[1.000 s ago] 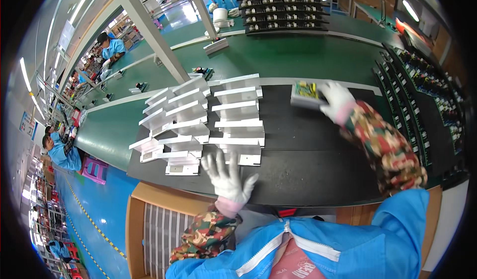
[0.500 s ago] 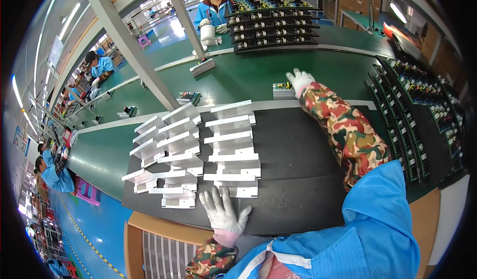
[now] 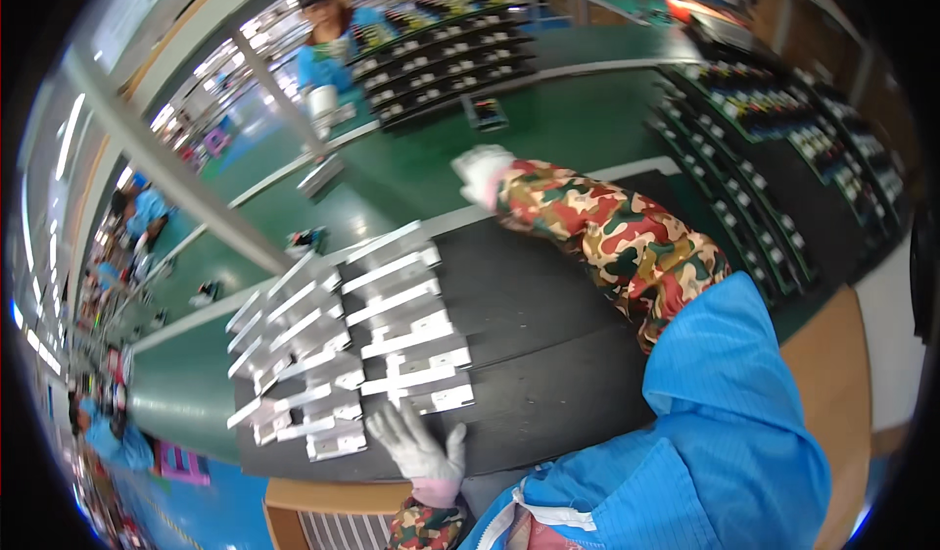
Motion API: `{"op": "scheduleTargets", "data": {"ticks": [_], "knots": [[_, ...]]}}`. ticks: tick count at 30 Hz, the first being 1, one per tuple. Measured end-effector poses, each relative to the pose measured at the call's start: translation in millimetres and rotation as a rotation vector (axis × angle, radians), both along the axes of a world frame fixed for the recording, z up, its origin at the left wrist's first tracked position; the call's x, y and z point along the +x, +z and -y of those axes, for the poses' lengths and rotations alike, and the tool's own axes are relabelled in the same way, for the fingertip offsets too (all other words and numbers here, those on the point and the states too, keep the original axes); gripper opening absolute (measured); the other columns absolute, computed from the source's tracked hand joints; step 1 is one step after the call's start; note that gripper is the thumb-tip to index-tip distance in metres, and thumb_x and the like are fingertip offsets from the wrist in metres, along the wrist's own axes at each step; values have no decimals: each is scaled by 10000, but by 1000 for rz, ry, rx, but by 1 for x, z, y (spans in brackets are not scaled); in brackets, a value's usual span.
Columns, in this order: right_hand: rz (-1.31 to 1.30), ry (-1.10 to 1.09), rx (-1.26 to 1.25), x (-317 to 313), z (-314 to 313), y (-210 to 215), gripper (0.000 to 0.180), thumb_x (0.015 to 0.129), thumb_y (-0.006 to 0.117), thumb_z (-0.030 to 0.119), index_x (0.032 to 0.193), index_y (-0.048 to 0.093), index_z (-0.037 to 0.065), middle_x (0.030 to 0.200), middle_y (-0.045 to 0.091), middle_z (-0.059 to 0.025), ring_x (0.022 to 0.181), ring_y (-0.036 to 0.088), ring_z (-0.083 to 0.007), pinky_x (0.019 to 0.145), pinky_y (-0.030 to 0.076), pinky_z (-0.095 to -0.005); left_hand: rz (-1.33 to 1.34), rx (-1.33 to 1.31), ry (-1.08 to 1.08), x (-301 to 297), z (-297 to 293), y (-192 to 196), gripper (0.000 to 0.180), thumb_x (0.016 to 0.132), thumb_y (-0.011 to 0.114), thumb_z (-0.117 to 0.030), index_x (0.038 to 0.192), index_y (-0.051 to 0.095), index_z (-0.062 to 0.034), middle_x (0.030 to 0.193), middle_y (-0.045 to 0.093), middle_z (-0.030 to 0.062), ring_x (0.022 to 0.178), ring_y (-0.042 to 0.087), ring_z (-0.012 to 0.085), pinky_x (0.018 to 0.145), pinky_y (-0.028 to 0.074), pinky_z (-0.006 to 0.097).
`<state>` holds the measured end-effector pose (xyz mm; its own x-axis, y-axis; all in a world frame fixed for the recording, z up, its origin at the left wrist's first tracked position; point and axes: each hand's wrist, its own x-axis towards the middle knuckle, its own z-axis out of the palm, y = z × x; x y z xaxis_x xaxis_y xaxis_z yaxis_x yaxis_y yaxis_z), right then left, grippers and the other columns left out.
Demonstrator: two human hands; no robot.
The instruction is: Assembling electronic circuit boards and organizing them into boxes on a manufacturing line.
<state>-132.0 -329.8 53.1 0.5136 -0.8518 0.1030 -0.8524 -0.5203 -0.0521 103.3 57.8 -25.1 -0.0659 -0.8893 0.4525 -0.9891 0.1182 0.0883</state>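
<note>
My left hand (image 3: 421, 447), in a white glove, rests with fingers spread on the near edge of a black mat (image 3: 548, 374). Its fingertips are close to the nearest of several silver angled metal brackets (image 3: 406, 339), which stand in rows on the mat. My right hand (image 3: 483, 173), also gloved, is over the green conveyor belt (image 3: 578, 109), slightly blurred, with its fingers loosely extended and nothing seen in them. Beyond it on the belt lies a metal housing with a circuit board (image 3: 485, 112), apart from the hand.
Stacked black trays of circuit boards (image 3: 729, 183) stand at my right, and another stack (image 3: 441, 55) stands across the belt beside a co-worker (image 3: 328, 50). A slanted metal post (image 3: 186, 173) rises at the left. Below the mat is an open cardboard box (image 3: 323, 496).
The view has turned and shifted. A housing with a board, beside my right hand before, now appears farther across the belt. My right hand has moved left; my left hand stays by the brackets.
</note>
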Motion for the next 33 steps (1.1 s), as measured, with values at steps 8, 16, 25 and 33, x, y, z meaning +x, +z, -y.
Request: {"op": "scheduleTargets", "data": {"ticks": [8,16,25,33], "knots": [[-17,198,-185,-101,-232,96,531,827,629,357,1297,542,126,1283,548,-160,1211,512,-349,1032,416,-459,273,-4,-166,-10,35,76,686,952,479,-487,1411,407,18,1426,416,237,1348,271,511,1131,154,634],[-160,-892,-142,-517,-230,156,372,878,533,332,1118,632,65,997,663,-203,976,630,-379,813,520,-444,253,35,-312,-13,57,98,322,786,635,-133,1090,615,-29,912,579,167,1087,522,381,1166,192,586],[-98,-1423,-24,-622,-333,117,470,851,617,455,1026,684,24,1005,681,-201,996,649,-330,845,509,-423,-44,117,-732,-98,68,98,223,788,631,-113,998,669,-45,814,614,139,817,580,328,1117,310,524],[97,-1091,-613,-563,-356,130,526,850,597,455,1198,619,60,1053,683,-185,942,667,-320,867,498,-387,126,146,-772,-143,77,52,703,906,534,-513,1208,523,122,1174,585,291,1145,534,430,1113,272,524]]}}
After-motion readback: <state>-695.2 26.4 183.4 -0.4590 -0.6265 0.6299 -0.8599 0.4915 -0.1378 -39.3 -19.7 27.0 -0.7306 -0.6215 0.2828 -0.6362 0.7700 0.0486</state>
